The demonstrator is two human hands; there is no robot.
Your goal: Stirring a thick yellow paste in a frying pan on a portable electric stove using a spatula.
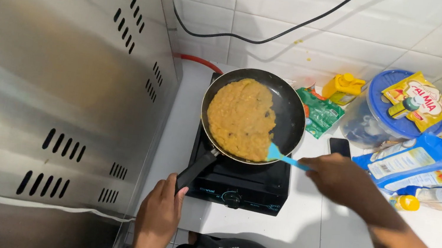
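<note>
Steel panel (pixel 42 82) with slotted vents fills the left side, angled up to the white tiled wall (pixel 324 9). Left hand (pixel 159 215) is seen at bottom centre, fingers clenched round the black handle (pixel 196 169) of the frying pan (pixel 294 118). Pan is set on a black single-burner stove (pixel 241 181) with one front knob; yellow-brown mash (pixel 241 118) covers the pan's left and middle. Blue spatula (pixel 280 156) is gripped by the right hand (pixel 338 176), its blade touching the mash at the pan's lower right rim. Red hose (pixel 198 61) is seen behind the stove, black cable (pixel 272 34) is draped across the tiles.

Right of the pan: green pouch (pixel 319 111) lying flat, yellow squeeze bottle (pixel 342 87) near the wall, dark phone (pixel 340 146) just beside the right hand. Further right, round clear tub with blue lid (pixel 381 112) is topped by a yellow packet (pixel 419 98). Blue-and-white bags (pixel 423 167) are piled near the right edge, a small yellow cap (pixel 408 202) below them. Everything rests on a white tiled counter (pixel 252 225).
</note>
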